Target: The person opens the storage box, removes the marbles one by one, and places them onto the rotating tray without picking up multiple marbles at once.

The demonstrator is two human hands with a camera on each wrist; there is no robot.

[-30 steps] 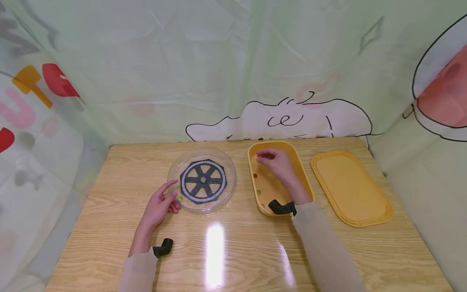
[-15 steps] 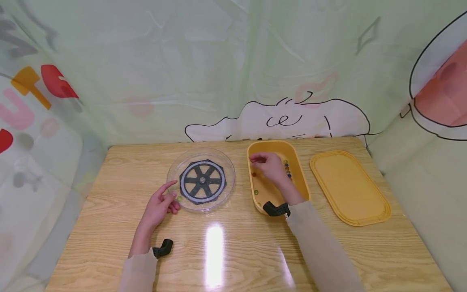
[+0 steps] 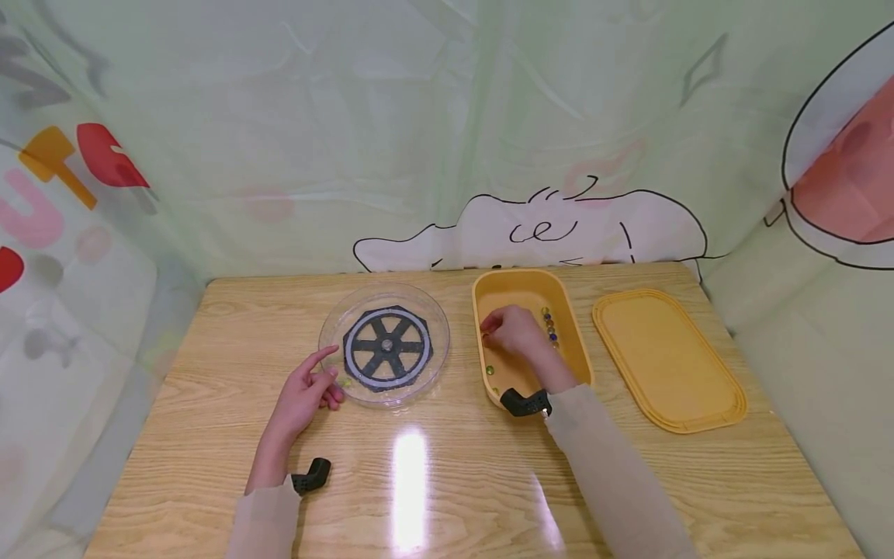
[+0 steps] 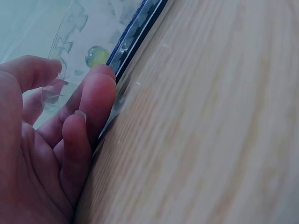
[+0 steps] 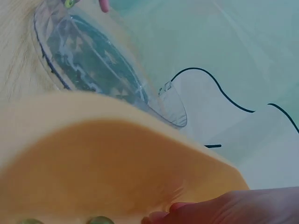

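Observation:
My left hand [image 3: 303, 392] rests at the near left edge of a clear round dish [image 3: 394, 401], index finger stretched out over the rim. A dark spoked wheel shape [image 3: 388, 313] shows in the dish's bottom. Inside the dish, close to those fingers, lies a yellow-green marble [image 4: 96, 56]. Over on the right, my right hand [image 3: 515, 330] reaches into an orange tub [image 3: 520, 286], fingertips down at its left wall where a reddish-brown marble lay. Whether they pinch it I cannot tell. A green marble [image 3: 490, 370] sits just nearer along that wall.
Several coloured marbles [image 3: 549, 324] line the tub's right side. An orange lid [image 3: 670, 361] lies flat on the wooden table [image 3: 335, 505], to the right of the tub. A printed curtain [image 3: 314, 155] hangs behind the table's far edge.
My right hand has moved down and toward me along the tub's left wall, covering the reddish-brown marble. The marble row on the tub's right has come into view. My left hand stays put.

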